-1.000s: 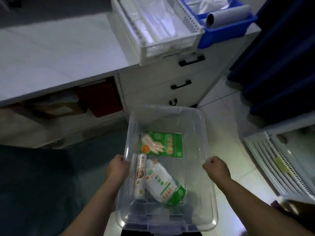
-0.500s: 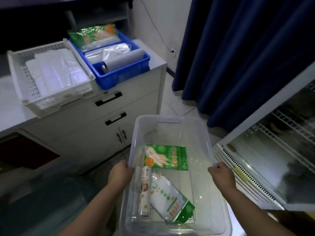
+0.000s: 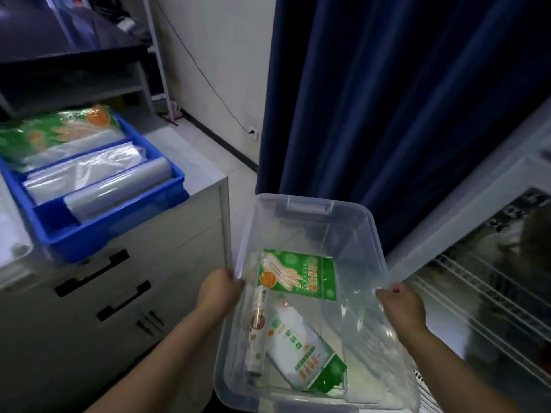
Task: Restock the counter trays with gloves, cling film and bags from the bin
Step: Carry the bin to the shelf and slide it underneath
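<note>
Beside counter point(image 3: 190, 186) | both hands' fingers point(image 3: 229, 278) clamped on bin point(image 3: 310, 208) rims | supplies lie between

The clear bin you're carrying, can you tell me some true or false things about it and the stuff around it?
1. Both hands, left hand and right hand, grip the clear bin. True.
2. The bin is empty. False: a green glove packet, a roll and a white bag pack lie inside.
3. The blue tray sits on the counter. True.
4. The curtain is red. False: dark blue.
</note>
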`<state>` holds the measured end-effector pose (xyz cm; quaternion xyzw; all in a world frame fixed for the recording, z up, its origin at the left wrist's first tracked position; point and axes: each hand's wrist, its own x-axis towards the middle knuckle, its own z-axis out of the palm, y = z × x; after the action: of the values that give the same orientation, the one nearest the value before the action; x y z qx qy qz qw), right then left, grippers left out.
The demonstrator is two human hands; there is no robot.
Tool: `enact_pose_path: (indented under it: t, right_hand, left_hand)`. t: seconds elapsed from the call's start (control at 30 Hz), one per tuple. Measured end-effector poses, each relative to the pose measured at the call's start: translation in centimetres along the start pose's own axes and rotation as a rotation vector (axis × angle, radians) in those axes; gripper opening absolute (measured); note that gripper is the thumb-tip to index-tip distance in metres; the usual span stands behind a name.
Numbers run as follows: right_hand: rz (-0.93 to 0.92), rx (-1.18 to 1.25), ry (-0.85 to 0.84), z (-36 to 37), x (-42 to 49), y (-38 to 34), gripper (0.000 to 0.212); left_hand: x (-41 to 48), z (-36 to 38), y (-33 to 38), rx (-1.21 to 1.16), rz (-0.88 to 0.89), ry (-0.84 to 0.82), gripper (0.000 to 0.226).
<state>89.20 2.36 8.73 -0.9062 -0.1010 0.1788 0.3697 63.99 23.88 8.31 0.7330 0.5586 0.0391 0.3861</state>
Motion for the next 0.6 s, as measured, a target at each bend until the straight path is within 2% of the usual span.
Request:
enact_pose_path:
  t: [0.1,0.23,0.4,0.5,0.6]
  right_hand:
    - [0.007,-0.01,0.042,1.2,5.7,-4.2,0.018]
    - [0.025,-0.01,0.057,2.8,12.4,-10.1,0.012]
    - [0.001,0.008,0.025,4.4,20.0,-16.2,0.025]
    - [0.011,0.043,0.019,6.1,25.4,-19.5,0.011]
    - [-0.031,0.053,-0.042,8.6,31.3,-22.9,0.007]
  left_hand:
    - [6.9,-1.2,3.6,-0.056,0.043,-0.022,0.021]
    - [14.9,-3.6,8.2,-0.079,0.086,-0.018,0.02]
    - [22.5,-6.0,13.3,0.005,0.111,0.036,0.014]
    - [27.1,-6.7,15.6,-0.025,0.095,0.052,0.018]
    - [32.1,-7.1,17.2,-0.072,0.022,0.092,0.019]
